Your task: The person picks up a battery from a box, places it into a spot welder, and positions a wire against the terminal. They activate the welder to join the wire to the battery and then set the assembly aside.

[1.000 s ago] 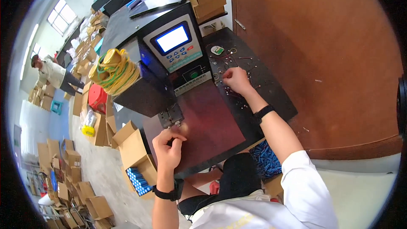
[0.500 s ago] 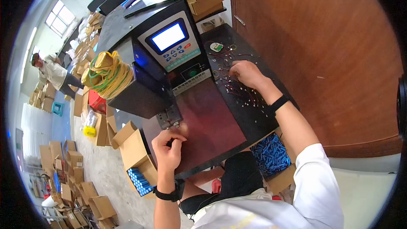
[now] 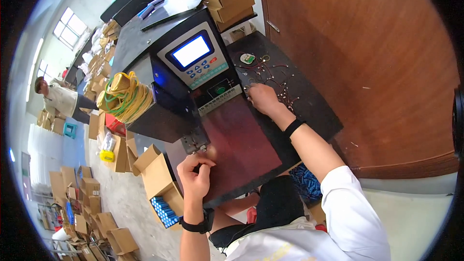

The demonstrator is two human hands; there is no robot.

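My left hand is closed just below the metal head of a black bench machine with a lit screen, possibly a spot welder. Its fingers hide whatever they hold. Beneath this hand spreads a dark red mat. Right of the machine's front, my right hand is at the mat's far right corner with its fingers bent together. Anything pinched there is too small to make out. Thin red and black wires with small pale ends lie beside it on the black table, near a small round green-and-white piece.
An open carton with blue cylindrical cells stands left of the table. More blue cylinders fill a box under my right arm. A yellow-green cable coil rests on the machine. A brown door stands right; a person is far left.
My right hand has moved left and nearer, from above the wires to the mat's edge by the machine. The left hand stays under the metal head. The view has shifted slightly.
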